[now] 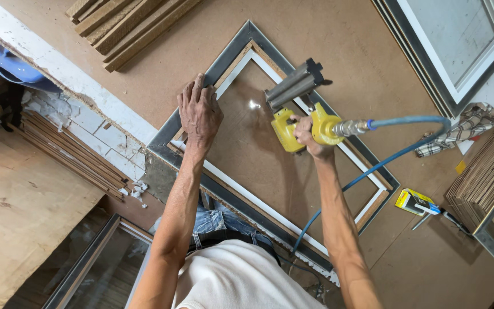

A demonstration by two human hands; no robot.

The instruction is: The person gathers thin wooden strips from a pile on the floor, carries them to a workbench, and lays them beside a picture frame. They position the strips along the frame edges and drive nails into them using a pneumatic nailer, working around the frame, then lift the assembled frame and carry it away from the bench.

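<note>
A person is leaning over a brown worktop (pixel 344 51), working on a picture frame (pixel 232 48) that is lying face down near its front edge, one corner pointing away from the body. The left hand (pixel 199 110) is pressing flat on the frame's left side, fingers spread over the grey moulding and the white inner strip, its grip apart and holding nothing. The right hand (pixel 310 134) is wrapping around the handle of a yellow nail gun (pixel 295 109), its grip clamped on the tool; the gun's grey metal magazine is slanting up toward the frame's far corner and its nose is sitting against the white inner strip on the right side. A blue air hose (pixel 398 143) is running from the back of the gun, looping right and curling down toward the person's waist. A small yellow box (pixel 414 201) is lying just beside the frame's right corner, and a checked cloth (pixel 469 127) is lying farther right. Wooden strips (pixel 124 26) are lying stacked at the far left.
</note>
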